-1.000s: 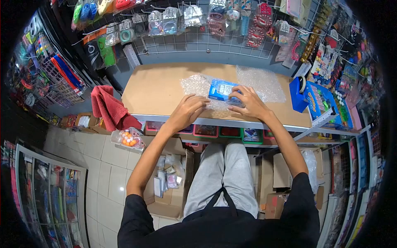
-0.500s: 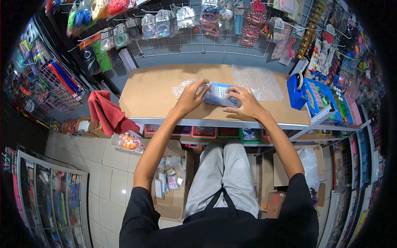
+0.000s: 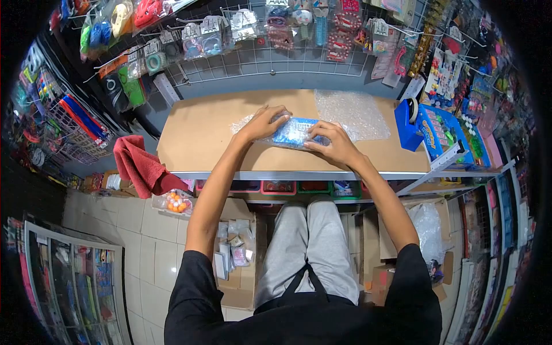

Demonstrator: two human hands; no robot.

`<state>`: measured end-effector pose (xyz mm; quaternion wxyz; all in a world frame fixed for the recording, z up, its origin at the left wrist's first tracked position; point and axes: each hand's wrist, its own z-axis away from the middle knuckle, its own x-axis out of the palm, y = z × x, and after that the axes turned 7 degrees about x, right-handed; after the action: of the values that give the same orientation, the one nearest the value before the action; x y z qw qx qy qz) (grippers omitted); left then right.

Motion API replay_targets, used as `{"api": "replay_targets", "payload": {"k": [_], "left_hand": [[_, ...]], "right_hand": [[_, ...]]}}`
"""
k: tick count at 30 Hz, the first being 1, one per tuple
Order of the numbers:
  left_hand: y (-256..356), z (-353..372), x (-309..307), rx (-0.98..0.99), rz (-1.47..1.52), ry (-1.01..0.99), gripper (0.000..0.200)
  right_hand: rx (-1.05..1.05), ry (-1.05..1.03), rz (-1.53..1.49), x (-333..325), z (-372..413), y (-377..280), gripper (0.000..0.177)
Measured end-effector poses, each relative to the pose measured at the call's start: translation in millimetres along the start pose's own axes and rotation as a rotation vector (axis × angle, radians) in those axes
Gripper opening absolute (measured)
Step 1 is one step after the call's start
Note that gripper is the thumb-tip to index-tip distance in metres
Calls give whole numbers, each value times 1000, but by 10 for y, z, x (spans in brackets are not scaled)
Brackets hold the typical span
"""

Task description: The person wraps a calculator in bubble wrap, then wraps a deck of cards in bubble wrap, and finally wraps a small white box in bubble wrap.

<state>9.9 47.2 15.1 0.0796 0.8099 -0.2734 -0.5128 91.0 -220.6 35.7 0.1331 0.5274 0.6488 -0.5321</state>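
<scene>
A blue and white package (image 3: 292, 133) lies on the brown tabletop, wrapped in clear bubble wrap. My left hand (image 3: 267, 123) grips its left end, with the thumb along the top edge. At the other end, my right hand (image 3: 333, 141) holds the package with bent fingers over the upper face and the thumb at the near side. Loose bubble wrap (image 3: 353, 115) spreads flat behind and right of the package. A further bit of wrap shows beside my left hand.
A blue tape dispenser (image 3: 409, 123) stands at the table's right, beside a blue display box (image 3: 440, 135). A red cloth (image 3: 141, 167) hangs off the left side. Packaged goods hang on the wire grid (image 3: 273, 66) behind. Open cartons (image 3: 237, 296) flank my legs.
The package has turned so that more of its blue and white face shows. My fingers have closed in on its two ends, and the view has shifted slightly.
</scene>
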Motion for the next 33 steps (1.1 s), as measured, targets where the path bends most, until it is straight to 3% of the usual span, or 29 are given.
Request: {"api": "replay_targets", "payload": {"k": [1,6,9,12,15,19,22,25,28,31,33], "left_hand": [[53,-16,-42,-89,120,-85,28],[138,-15,-42,-67,249,16,29],[195,2,-53,-95,311,47,28],[232,32,-54,-109,355,88,23],[202,35,-55,-99,373,96,20],[166,70,-45,-144,420,77,19],[149,36,-42,-141,368,27,22],[272,58,-118,110,-246,181,25],[463,128,-214,-73,-223,580,28],[852,465,-212,-475,-101,641,36],[1088,726,-56,-528,-27,597,43]], "right_hand": [[15,-4,-23,-9,-11,-1,28],[184,-30,-75,-72,-198,-35,35],[157,142,-73,102,-394,94,45],[318,4,-223,231,-616,206,58],[322,-167,-233,306,-821,305,68],[403,-314,-255,319,-926,375,65],[445,-359,-226,310,-928,354,54],[464,-287,-216,332,-891,297,53],[460,-207,-274,334,-800,239,53],[418,-127,-307,360,-757,219,47],[406,-84,-319,397,-735,161,44]]}}
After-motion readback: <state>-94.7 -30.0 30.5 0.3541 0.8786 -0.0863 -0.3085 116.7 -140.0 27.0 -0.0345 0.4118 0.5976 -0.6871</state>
